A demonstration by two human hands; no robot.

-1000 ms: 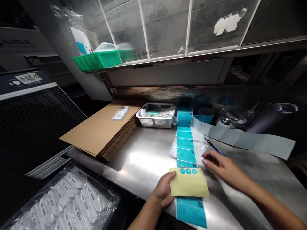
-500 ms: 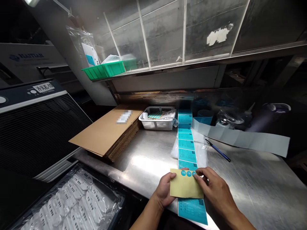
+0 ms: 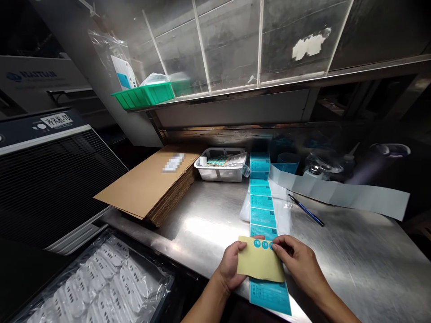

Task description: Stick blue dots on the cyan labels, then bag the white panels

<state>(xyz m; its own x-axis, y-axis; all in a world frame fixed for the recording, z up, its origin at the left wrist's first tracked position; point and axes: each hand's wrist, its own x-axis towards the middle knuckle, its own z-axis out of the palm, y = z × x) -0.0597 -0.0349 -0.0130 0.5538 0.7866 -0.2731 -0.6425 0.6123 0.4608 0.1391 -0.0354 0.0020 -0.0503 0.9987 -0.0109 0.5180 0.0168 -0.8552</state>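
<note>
Yellow paper sheet [image 3: 260,260] gripped by the left hand [image 3: 229,264], thumb on top, right hand [image 3: 298,262] pinching its upper corner.

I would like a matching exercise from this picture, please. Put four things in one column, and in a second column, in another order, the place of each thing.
Things:
1. yellow sheet
2. blue pen
3. corrugated cardboard sheets
4. green plastic crate

Places:
A. on a ledge below the glass panels
B. stacked flat at the left of the steel counter
C. held by the left hand and the right hand
D. lying on the counter, right of the teal label strip

Right pairs: 1-C, 2-D, 3-B, 4-A
</note>
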